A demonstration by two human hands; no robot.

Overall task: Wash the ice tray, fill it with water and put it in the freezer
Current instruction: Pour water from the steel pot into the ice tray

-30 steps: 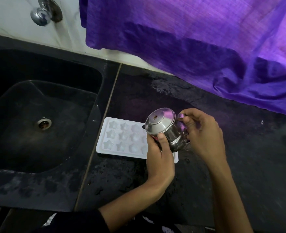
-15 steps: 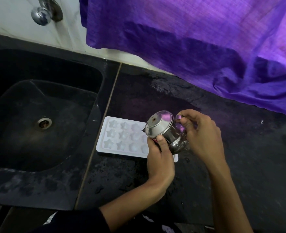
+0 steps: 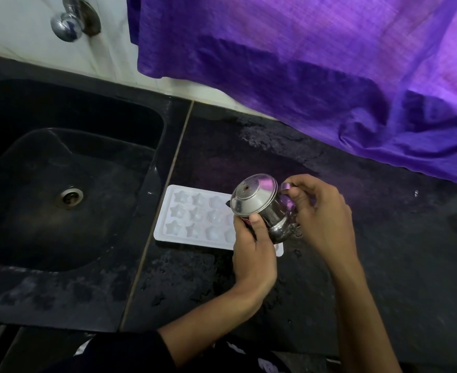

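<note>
A white ice tray (image 3: 192,216) with star and round moulds lies flat on the black counter just right of the sink. Over its right end I hold a small steel jug (image 3: 259,205), tilted to the left with its lid side toward the tray. My left hand (image 3: 252,251) grips the jug's body from below, thumb on the lid's rim. My right hand (image 3: 321,214) holds the jug's handle. The jug and my left hand hide the tray's right part. I cannot tell whether water is running out.
A black sink (image 3: 68,173) with a steel drain (image 3: 71,196) fills the left. A chrome tap (image 3: 68,20) juts from the white wall above it. A purple cloth (image 3: 329,63) hangs over the back of the wet black counter (image 3: 396,251).
The jug and both hands have stayed over the tray's right end, shifting only slightly. The tray has not moved.
</note>
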